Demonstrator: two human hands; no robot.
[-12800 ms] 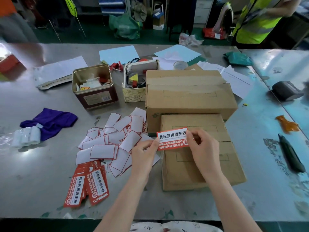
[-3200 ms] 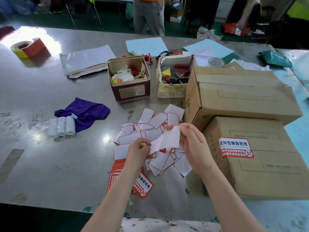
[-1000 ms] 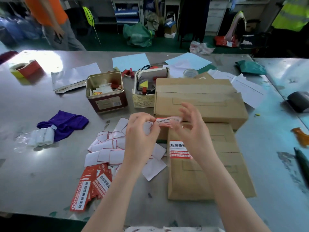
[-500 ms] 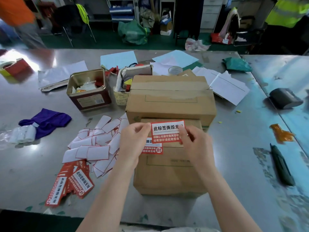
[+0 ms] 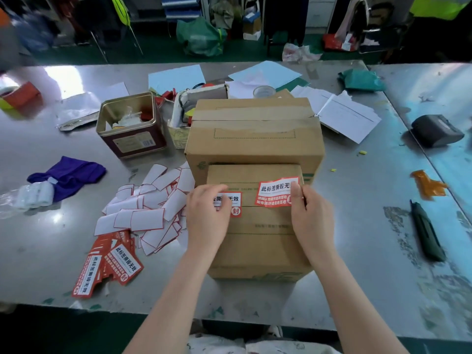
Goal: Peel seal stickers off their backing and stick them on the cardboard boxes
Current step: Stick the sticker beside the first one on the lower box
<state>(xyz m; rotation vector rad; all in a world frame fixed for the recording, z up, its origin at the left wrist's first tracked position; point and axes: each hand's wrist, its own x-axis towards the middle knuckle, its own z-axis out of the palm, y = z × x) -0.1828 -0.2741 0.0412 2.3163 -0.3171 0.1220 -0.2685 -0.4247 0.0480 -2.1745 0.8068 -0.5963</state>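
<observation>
A small cardboard box [image 5: 258, 246] sits in front of me, with a larger cardboard box [image 5: 255, 139] right behind it. One red-and-white seal sticker [image 5: 233, 204] is stuck on the small box's top; my left hand [image 5: 208, 213] rests over its left part, fingers loosely curled. My right hand [image 5: 310, 215] pinches the right edge of a second seal sticker [image 5: 275, 191], which lies curled over the box's top right. A stack of unpeeled stickers [image 5: 107, 267] lies at the lower left, beside a heap of white backing slips [image 5: 150, 208].
An open metal tin [image 5: 130, 126] and a small carton of odds and ends [image 5: 184, 111] stand behind the slips. A purple cloth [image 5: 69, 175] and paper rolls [image 5: 33, 196] lie left. Loose sheets [image 5: 342, 113], a dark device [image 5: 434, 130] and a dark pen-like tool [image 5: 426, 233] lie right.
Both hands held the sticker in front of the boxes; now my right hand has carried it to the small box's top right, and my left hand has let go and rests on the first sticker.
</observation>
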